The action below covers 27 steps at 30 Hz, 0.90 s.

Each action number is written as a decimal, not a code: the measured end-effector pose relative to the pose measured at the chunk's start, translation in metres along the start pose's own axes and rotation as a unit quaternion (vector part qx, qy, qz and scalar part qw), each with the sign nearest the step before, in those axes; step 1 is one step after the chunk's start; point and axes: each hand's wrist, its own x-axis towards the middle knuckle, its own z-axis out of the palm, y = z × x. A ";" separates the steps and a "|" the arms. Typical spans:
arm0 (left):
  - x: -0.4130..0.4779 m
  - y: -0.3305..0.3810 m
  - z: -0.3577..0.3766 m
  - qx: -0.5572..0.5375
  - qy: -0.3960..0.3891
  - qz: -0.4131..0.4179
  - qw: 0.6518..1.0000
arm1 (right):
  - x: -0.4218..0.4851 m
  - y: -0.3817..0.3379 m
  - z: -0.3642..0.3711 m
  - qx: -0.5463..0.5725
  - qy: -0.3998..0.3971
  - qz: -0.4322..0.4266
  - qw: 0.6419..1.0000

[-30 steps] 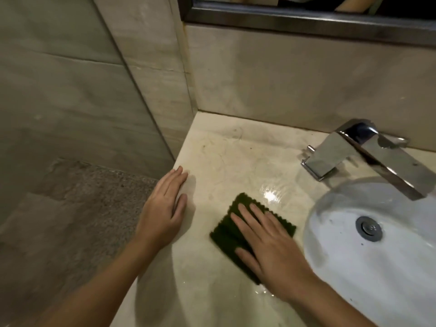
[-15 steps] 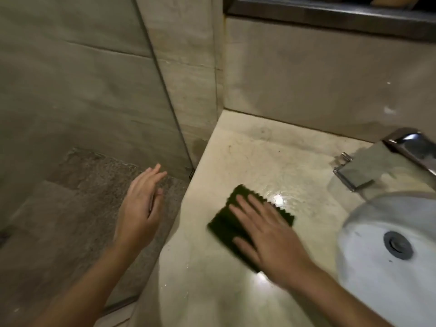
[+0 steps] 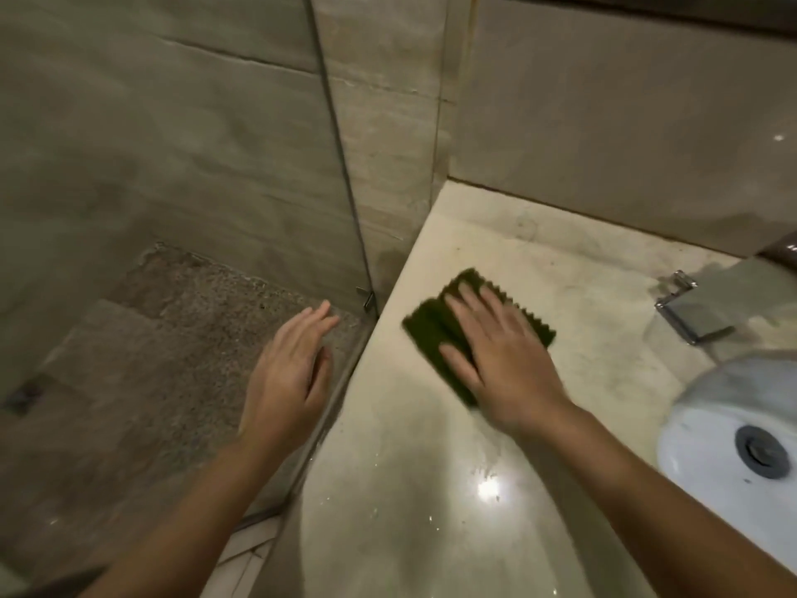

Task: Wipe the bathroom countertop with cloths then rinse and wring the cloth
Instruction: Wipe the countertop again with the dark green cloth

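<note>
A dark green cloth point(image 3: 431, 325) with a zigzag edge lies flat on the pale marble countertop point(image 3: 560, 278), near its left edge. My right hand point(image 3: 496, 360) presses down on the cloth with straight, spread fingers and covers much of it. My left hand point(image 3: 293, 373) hovers off the counter's left edge, fingers straight and relaxed, holding nothing. The counter surface in front of the cloth looks wet and glossy.
A white sink basin point(image 3: 707, 429) with a grey drain point(image 3: 761, 453) is set into the counter at the right. The chrome faucet base point(image 3: 685, 312) stands behind it. A glass shower panel point(image 3: 336, 166) meets the counter's left edge, with pebbled floor point(image 3: 194, 330) beyond.
My right hand has slid the cloth left and farther back on the counter. My left hand came off the counter and now hangs beside its left edge. The view has swung left.
</note>
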 end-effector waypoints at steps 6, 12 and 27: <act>-0.008 0.001 -0.003 -0.005 0.000 -0.041 0.999 | -0.036 -0.057 0.023 -0.004 -0.011 -0.124 0.992; 0.009 0.039 -0.002 -0.009 -0.012 0.023 1.000 | -0.083 0.044 -0.006 -0.014 -0.008 -0.019 1.000; 0.059 0.091 0.070 0.052 -0.071 0.142 0.986 | -0.049 0.115 -0.023 0.025 0.070 0.138 0.988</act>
